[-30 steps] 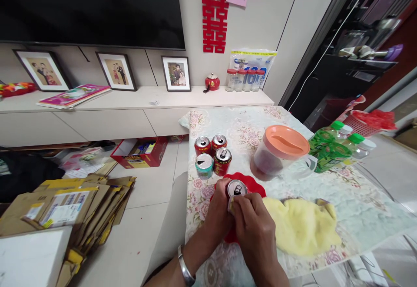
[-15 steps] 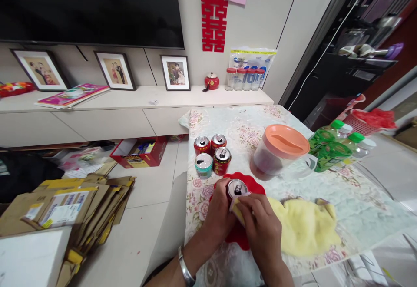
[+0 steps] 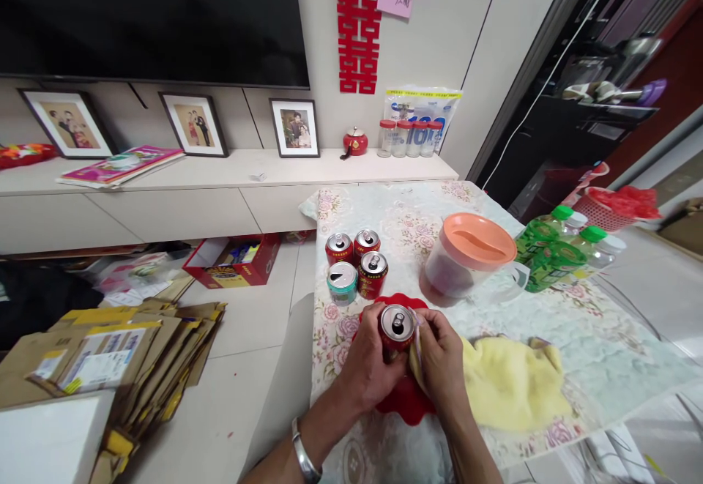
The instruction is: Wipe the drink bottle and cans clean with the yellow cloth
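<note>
My left hand (image 3: 365,359) is wrapped round a dark red drink can (image 3: 398,324), upright with its tab opening facing up. Against the can's right side, my right hand (image 3: 441,352) pinches a folded pale yellow cloth (image 3: 416,359). Both hands are over a red scalloped-edge tray (image 3: 411,405), which they partly hide. Just beyond stand a short teal can (image 3: 343,283) and several red cans (image 3: 373,274), all opened. To the right of my right hand lies a crumpled yellow towel (image 3: 510,385).
A clear pitcher with an orange lid (image 3: 477,239) stands behind the towel. Farther right are green-capped bottles (image 3: 554,253) and a pink basket (image 3: 604,206). The flowered tablecloth (image 3: 378,206) covers the table. Flattened cardboard (image 3: 104,348) and a red box (image 3: 236,264) are on the floor, left.
My right hand has shifted the cloth from the can's near front to its right side. The can's top shows more fully. My left hand keeps its grip.
</note>
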`<state>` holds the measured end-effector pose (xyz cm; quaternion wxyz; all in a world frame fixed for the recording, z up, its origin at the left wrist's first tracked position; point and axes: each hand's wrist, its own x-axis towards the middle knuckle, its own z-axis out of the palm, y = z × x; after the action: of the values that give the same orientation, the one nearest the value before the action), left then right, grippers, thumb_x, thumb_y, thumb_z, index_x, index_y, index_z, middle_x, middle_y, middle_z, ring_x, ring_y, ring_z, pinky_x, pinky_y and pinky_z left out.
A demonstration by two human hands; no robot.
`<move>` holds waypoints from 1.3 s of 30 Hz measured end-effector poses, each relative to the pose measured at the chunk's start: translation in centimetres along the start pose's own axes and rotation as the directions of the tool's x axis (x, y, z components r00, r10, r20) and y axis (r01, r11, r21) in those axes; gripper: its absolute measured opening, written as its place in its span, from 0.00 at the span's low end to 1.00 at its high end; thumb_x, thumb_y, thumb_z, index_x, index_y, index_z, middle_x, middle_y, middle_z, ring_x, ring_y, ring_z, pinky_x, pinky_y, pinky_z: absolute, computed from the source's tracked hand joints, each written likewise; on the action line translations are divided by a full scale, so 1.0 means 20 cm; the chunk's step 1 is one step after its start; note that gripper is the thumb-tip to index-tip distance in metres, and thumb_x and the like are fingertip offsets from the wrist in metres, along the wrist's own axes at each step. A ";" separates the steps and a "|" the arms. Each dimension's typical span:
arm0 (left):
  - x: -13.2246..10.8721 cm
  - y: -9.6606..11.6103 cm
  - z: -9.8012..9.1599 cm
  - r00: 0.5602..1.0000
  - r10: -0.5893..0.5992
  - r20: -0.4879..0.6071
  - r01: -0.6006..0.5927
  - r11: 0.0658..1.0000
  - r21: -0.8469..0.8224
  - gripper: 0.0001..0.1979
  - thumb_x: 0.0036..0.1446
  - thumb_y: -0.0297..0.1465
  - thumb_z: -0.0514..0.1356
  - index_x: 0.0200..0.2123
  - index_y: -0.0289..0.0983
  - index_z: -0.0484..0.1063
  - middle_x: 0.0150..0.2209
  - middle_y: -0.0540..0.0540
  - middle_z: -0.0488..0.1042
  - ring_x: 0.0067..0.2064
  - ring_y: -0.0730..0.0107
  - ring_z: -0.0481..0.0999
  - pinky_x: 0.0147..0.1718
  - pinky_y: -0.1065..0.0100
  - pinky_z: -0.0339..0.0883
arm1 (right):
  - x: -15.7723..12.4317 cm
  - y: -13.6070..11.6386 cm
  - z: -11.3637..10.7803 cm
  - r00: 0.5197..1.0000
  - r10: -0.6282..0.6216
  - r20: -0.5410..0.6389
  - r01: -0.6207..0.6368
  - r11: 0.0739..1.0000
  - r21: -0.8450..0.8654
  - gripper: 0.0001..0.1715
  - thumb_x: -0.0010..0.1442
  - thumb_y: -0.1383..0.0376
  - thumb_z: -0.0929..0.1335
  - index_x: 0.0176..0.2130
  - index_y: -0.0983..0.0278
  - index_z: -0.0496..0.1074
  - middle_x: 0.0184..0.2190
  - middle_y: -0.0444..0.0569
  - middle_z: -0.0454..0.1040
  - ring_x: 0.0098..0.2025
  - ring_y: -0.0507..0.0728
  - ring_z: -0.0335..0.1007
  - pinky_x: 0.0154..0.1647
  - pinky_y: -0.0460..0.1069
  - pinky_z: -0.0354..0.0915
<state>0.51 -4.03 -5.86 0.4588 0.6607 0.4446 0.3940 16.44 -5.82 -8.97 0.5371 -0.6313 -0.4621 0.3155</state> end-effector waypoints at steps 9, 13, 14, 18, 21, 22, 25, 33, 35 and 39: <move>-0.04 -0.05 -0.05 0.982 0.093 0.162 -0.100 0.994 0.033 0.41 0.65 0.27 0.60 0.77 0.36 0.48 0.75 0.25 0.63 0.77 0.39 0.68 0.76 0.29 0.62 | 0.03 0.02 0.01 0.989 0.069 0.130 0.003 0.872 -0.489 0.09 0.75 0.74 0.73 0.39 0.69 0.73 0.39 0.44 0.71 0.38 0.50 0.67 0.44 0.45 0.70; -0.04 -0.07 -0.07 0.983 0.053 0.176 -0.059 0.998 0.031 0.45 0.64 0.27 0.63 0.80 0.40 0.49 0.80 0.29 0.58 0.81 0.39 0.61 0.79 0.30 0.56 | 0.02 0.00 0.01 0.981 0.096 0.169 0.021 0.811 -0.584 0.09 0.70 0.80 0.74 0.43 0.70 0.75 0.39 0.43 0.69 0.35 0.49 0.63 0.40 0.43 0.66; -0.04 -0.08 -0.07 0.984 0.053 0.170 -0.058 0.998 0.022 0.45 0.63 0.26 0.64 0.79 0.41 0.51 0.79 0.30 0.60 0.80 0.39 0.62 0.80 0.31 0.56 | 0.02 0.00 0.01 0.980 0.093 0.173 0.027 0.810 -0.586 0.10 0.69 0.81 0.74 0.44 0.70 0.76 0.40 0.43 0.69 0.35 0.49 0.62 0.40 0.42 0.66; -0.04 -0.11 -0.04 0.991 0.058 0.117 -0.061 0.998 0.027 0.44 0.60 0.23 0.65 0.77 0.41 0.55 0.76 0.31 0.64 0.78 0.40 0.66 0.78 0.33 0.61 | 0.00 0.03 -0.01 0.984 0.026 0.176 0.066 0.864 -0.498 0.07 0.71 0.80 0.71 0.42 0.70 0.76 0.39 0.44 0.72 0.37 0.50 0.67 0.40 0.43 0.66; -0.05 -0.14 -0.02 0.991 0.093 0.099 -0.099 0.993 0.062 0.44 0.63 0.24 0.65 0.78 0.41 0.53 0.76 0.30 0.63 0.79 0.39 0.64 0.78 0.32 0.60 | -0.02 0.05 -0.05 0.986 -0.074 0.147 0.122 0.929 -0.350 0.11 0.76 0.70 0.66 0.46 0.68 0.80 0.43 0.48 0.77 0.44 0.53 0.75 0.47 0.48 0.72; -0.05 -0.14 -0.02 0.990 0.107 0.095 -0.114 0.991 0.073 0.43 0.65 0.26 0.65 0.78 0.41 0.51 0.77 0.29 0.62 0.79 0.38 0.63 0.78 0.31 0.60 | -0.03 0.05 -0.06 0.985 -0.106 0.134 0.141 0.946 -0.293 0.14 0.77 0.65 0.65 0.48 0.67 0.81 0.45 0.49 0.78 0.46 0.54 0.77 0.49 0.48 0.74; -0.05 -0.13 -0.01 0.985 0.147 0.087 -0.154 0.985 0.083 0.40 0.71 0.35 0.63 0.79 0.41 0.48 0.76 0.26 0.61 0.77 0.36 0.65 0.75 0.28 0.62 | -0.06 0.02 -0.09 0.982 -0.165 0.093 0.178 0.973 -0.150 0.25 0.79 0.51 0.65 0.54 0.66 0.82 0.47 0.50 0.80 0.48 0.54 0.81 0.50 0.46 0.77; -0.05 -0.03 -0.05 0.979 0.113 0.169 -0.118 0.993 0.023 0.36 0.74 0.33 0.55 0.78 0.41 0.43 0.79 0.25 0.52 0.79 0.39 0.61 0.77 0.27 0.56 | -0.07 -0.08 -0.07 0.943 -0.334 0.005 0.333 0.938 -0.093 0.21 0.79 0.56 0.66 0.60 0.61 0.82 0.54 0.48 0.76 0.54 0.51 0.76 0.58 0.42 0.72; -0.05 -0.03 -0.05 0.979 0.098 0.179 -0.105 0.994 0.034 0.35 0.73 0.32 0.54 0.77 0.40 0.44 0.78 0.25 0.53 0.80 0.40 0.59 0.78 0.27 0.54 | -0.06 -0.07 -0.06 0.942 -0.334 0.028 0.335 0.935 -0.114 0.22 0.78 0.58 0.65 0.61 0.61 0.83 0.52 0.48 0.76 0.52 0.51 0.76 0.56 0.42 0.72; -0.04 -0.03 -0.06 0.978 0.103 0.180 -0.107 0.994 0.012 0.36 0.71 0.31 0.57 0.76 0.39 0.46 0.77 0.25 0.59 0.79 0.41 0.62 0.78 0.28 0.55 | -0.02 -0.04 -0.05 0.953 -0.287 0.094 0.299 0.939 -0.167 0.24 0.76 0.58 0.63 0.55 0.59 0.86 0.46 0.48 0.77 0.47 0.51 0.77 0.50 0.44 0.73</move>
<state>-0.92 -4.31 -6.29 0.4683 0.7209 0.3703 0.3520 17.02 -6.54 -8.03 0.5030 -0.5899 -0.5955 0.2107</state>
